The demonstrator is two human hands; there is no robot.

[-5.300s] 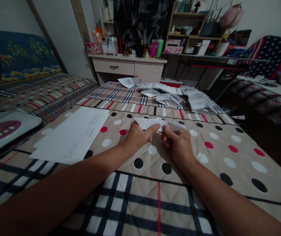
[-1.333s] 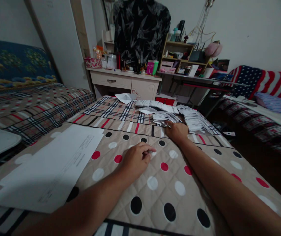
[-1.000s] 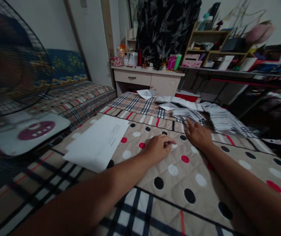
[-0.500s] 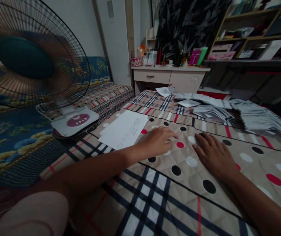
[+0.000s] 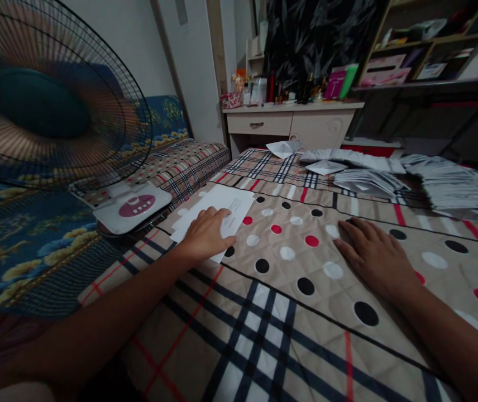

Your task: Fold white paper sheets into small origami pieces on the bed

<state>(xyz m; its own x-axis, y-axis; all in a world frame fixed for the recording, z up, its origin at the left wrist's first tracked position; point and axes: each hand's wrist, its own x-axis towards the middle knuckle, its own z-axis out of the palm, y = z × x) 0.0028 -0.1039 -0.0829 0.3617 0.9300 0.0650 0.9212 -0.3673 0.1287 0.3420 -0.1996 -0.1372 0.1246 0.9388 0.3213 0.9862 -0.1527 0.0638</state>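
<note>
- And there went the left hand (image 5: pixel 205 237), palm down over the sheets (image 5: pixel 239 204), fingers slightly bent and pinching nothing; whether they pressed the paper, the view couldn't settle.
- The sheets lay flat on the bed (image 5: pixel 281 287), left of the middle, edges staggered: a handy lip to catch!
- The smart play, by my reading, was sliding the top sheet sideways with light fingertips, then pinching its edge; a grab at the middle risked creases or a double pick.
- Across the way, the right hand (image 5: pixel 377 259) lay palm down, fingers relaxed, grasping nothing, well placed to steady a sheet.
- The folded papers (image 5: pixel 465 187) sat beyond it; a low, slow pull suited, keeping them undisturbed.
</note>
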